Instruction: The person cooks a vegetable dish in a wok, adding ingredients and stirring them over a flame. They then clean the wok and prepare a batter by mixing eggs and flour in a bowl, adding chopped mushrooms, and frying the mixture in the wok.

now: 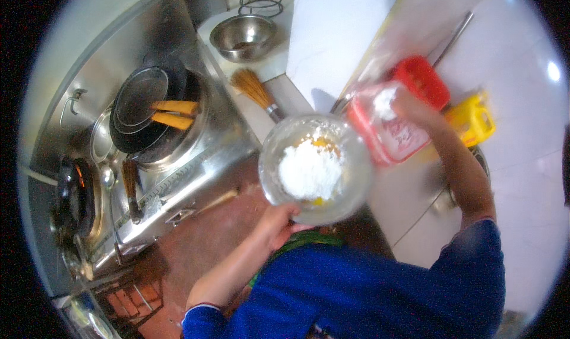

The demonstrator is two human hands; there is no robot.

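My left hand (pixel 280 223) grips the near rim of a round metal bowl (pixel 356 174). A mound of white powder (pixel 311 172) lies in the bowl, with something yellow, perhaps egg, showing at its far and near edges. To the right, my right hand (pixel 403 103) is over a red-rimmed plastic container (pixel 378 149) that has some white powder at its bottom. White powder (pixel 385 102) shows at the fingers of this hand, which are blurred; it seems to be held in them.
A red plastic basket (pixel 423 82) and a yellow container (pixel 474 118) stand beyond my right forearm. A bamboo brush (pixel 254 87) and a steel bowl (pixel 242 38) are on the tiled counter. At left, a steel stove (pixel 222 147) bears a black wok (pixel 120 134) and wooden-handled strainers (pixel 142 96).
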